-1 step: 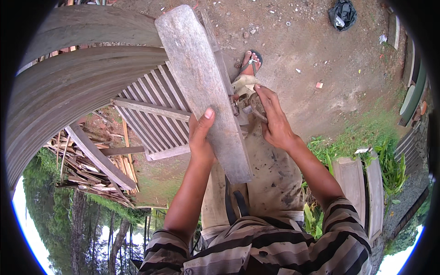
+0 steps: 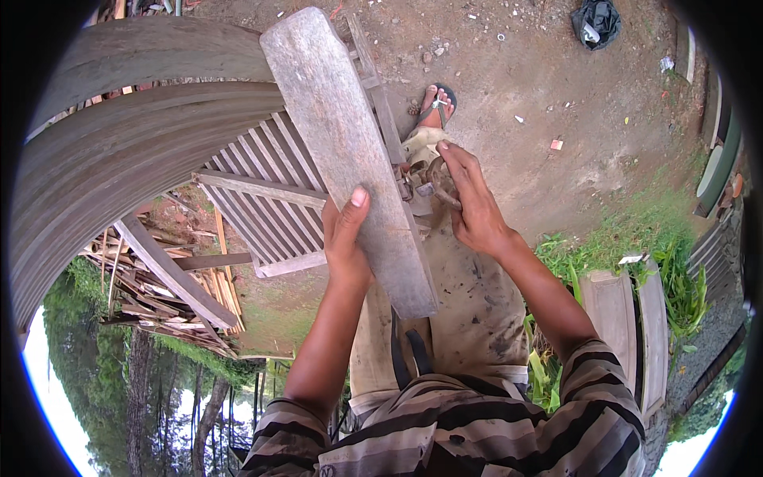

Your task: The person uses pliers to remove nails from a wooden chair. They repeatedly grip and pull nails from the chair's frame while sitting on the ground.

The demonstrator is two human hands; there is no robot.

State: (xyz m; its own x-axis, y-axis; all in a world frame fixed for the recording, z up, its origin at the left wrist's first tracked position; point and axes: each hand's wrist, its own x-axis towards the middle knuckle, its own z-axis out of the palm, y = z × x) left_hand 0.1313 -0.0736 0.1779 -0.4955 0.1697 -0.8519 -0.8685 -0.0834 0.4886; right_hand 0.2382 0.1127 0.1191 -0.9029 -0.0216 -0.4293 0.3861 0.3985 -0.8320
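My left hand [image 2: 343,238] grips a long, weathered grey wooden plank [image 2: 338,111] near its lower part, with the thumb over the face. The plank is tilted, its upper end to the left. My right hand [image 2: 474,207] is right of it, fingers stretched out beside a metal piece [image 2: 407,183] and a curved tool-like part [image 2: 441,187] that I cannot make out clearly; whether it touches them is unclear. A slatted wooden panel [image 2: 274,187] lies behind the plank, partly hidden by it. My sandalled foot [image 2: 433,107] shows beyond, on the dirt.
Large curved stacked wooden boards [image 2: 143,135] fill the upper left, above a scrap wood pile [image 2: 151,294]. A black plastic bag [image 2: 596,24] lies on the dirt ground [image 2: 556,95] at upper right. Pale planks [image 2: 604,318] and plants [image 2: 675,294] sit at the right.
The plank's upper end has shifted slightly left and up, and my right hand's fingertips have moved a little up and left. Both hands otherwise keep their positions.
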